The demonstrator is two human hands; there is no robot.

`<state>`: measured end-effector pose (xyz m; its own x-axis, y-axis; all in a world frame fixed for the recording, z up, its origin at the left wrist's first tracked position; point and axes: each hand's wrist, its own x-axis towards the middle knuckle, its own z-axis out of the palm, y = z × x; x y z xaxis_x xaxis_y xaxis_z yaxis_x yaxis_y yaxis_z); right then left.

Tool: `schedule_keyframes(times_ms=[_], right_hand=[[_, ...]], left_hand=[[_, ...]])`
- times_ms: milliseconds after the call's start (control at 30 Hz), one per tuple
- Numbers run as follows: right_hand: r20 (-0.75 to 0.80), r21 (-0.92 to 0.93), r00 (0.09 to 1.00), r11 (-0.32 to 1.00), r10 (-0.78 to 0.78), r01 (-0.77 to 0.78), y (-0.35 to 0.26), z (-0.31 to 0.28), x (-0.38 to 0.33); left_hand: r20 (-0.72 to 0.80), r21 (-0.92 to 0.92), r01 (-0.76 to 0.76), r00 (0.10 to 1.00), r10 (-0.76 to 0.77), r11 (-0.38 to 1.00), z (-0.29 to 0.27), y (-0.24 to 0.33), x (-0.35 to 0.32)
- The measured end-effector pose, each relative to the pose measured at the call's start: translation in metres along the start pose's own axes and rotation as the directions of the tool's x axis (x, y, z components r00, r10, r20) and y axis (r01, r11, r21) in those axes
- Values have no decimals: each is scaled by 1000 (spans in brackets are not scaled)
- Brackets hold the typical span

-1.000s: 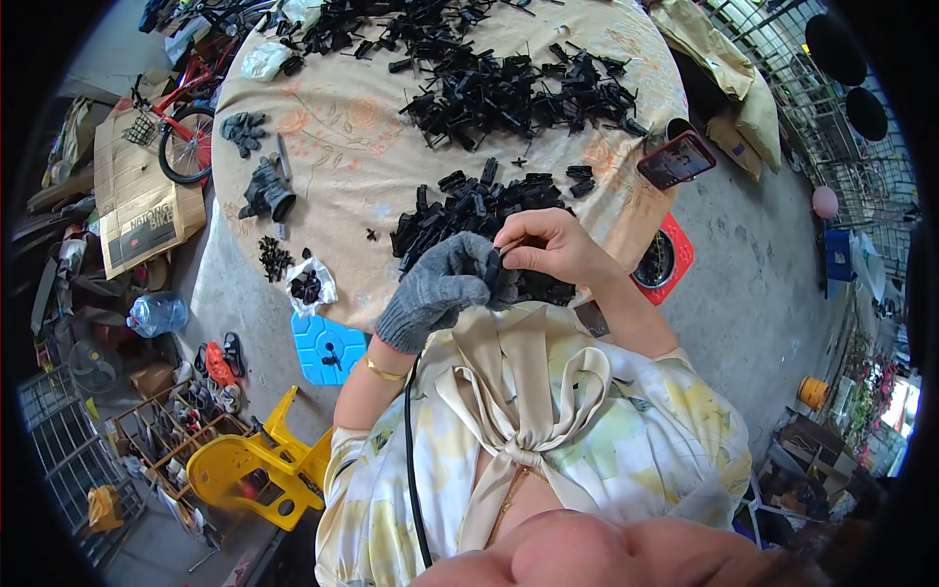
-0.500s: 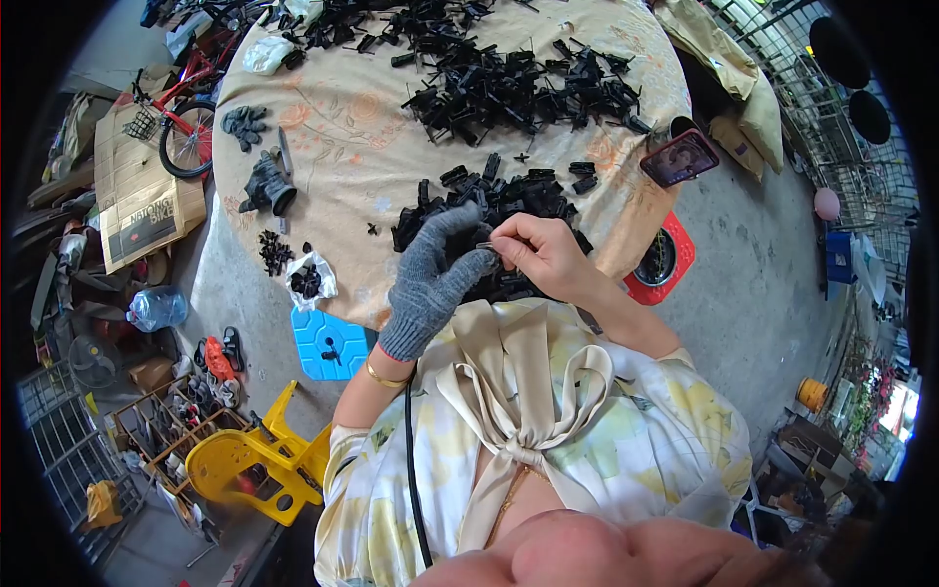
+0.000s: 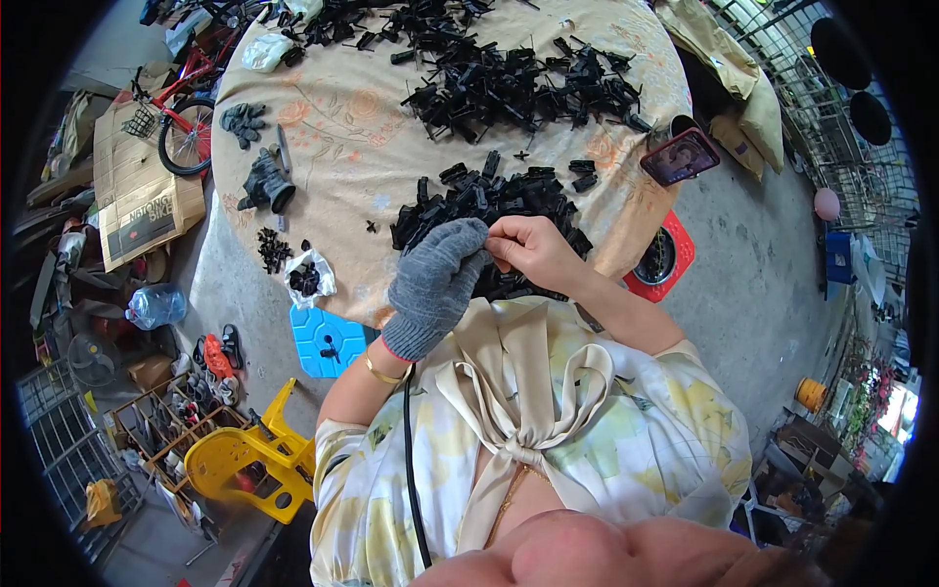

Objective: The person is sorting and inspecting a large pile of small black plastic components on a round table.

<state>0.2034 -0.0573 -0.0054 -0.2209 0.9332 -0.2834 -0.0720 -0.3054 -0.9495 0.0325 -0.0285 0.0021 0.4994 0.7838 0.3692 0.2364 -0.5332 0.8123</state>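
In a grey knitted glove, my left hand (image 3: 435, 279) is curled closed, its fingertips meeting those of my right hand. What it grips is hidden inside the glove's fingers. My bare right hand (image 3: 533, 254) pinches thumb against forefinger right beside the glove; anything between them is too small to make out. Both hands are above the near edge of a pile of black plastic parts (image 3: 489, 201) on the table, partly covering it. A larger heap of black parts with thin prongs (image 3: 528, 88) lies farther back.
A floral cloth covers the round table (image 3: 333, 196). At its left lie spare grey gloves (image 3: 269, 183), a knife (image 3: 284, 147), small black bits (image 3: 274, 251) and a white bag of black pieces (image 3: 309, 279). A phone (image 3: 680, 158) stands at the right edge. A blue stool (image 3: 328, 342) is below left.
My left hand's fingers have curled from a spread pose into a closed grip, and the glove has turned inward. My right hand stays pinched near the same spot.
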Motion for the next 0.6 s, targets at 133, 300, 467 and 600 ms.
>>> schedule_keyframes(times_ms=[133, 300, 467, 600], right_hand=[[205, -153, 975, 987, 88, -56, 18, -36, 22], [-344, -796, 874, 601, -342, -79, 34, -124, 76], [-494, -863, 810, 287, -316, -415, 75, -184, 121], [-479, -878, 834, 157, -276, -452, 89, -188, 133]], left_hand=[[119, 106, 88, 988, -101, 990, 4, -9, 2], [-44, 123, 156, 987, -152, 980, 11, -53, -5], [120, 430, 110, 977, -177, 896, 3, -48, -8], [87, 355, 174, 972, -217, 919, -3, -47, -6]])
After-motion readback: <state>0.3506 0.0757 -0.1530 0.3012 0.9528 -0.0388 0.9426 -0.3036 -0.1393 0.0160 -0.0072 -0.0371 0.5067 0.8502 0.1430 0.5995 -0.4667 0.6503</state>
